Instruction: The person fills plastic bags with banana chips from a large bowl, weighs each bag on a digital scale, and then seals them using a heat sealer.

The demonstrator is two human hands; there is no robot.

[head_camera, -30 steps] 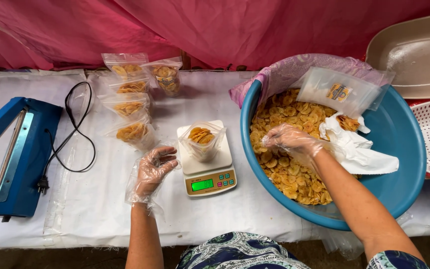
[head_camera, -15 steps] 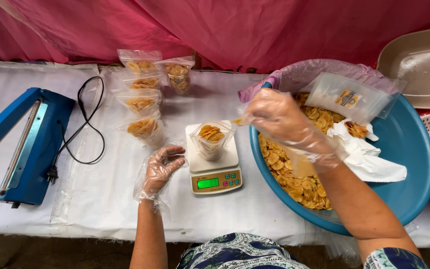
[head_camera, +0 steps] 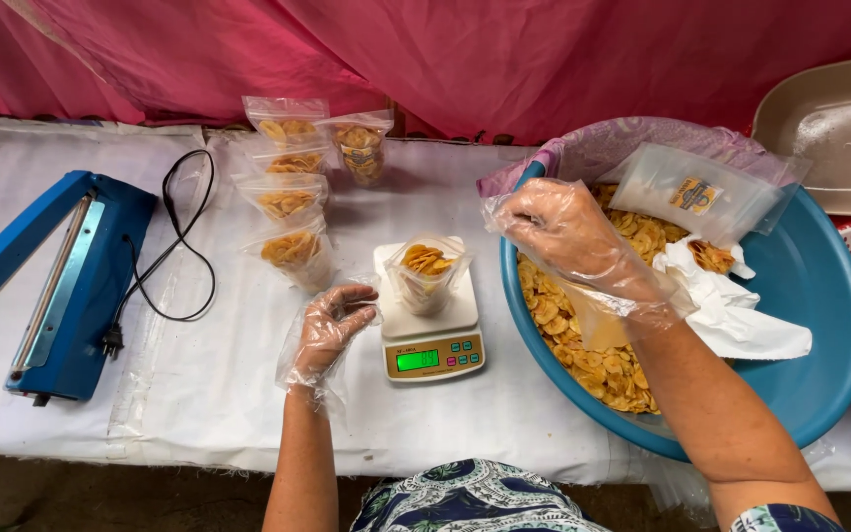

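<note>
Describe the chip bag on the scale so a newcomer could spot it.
Start at the big blue plastic basin of yellow chips; just left sits a small white digital scale. The open clear plastic bag of chips stands on it, alone, unlike the row of filled bags farther left.

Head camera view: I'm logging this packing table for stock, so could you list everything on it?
small white digital kitchen scale: one, table centre
open clear plastic pouch of yellow chips: one, standing on the scale
filled clear chip pouches: five, far side of the table, left of the scale
blue heat sealer with black cord: one, left end
large blue plastic basin of yellow chips: one, right
empty clear pouches: a stack, on the basin's far rim
white paper: one piece, inside the basin
beige tray: one, far right
white cloth-covered table: one
left hand: clear glove, beside the scale
right hand: clear glove, above the basin's left rim
</note>
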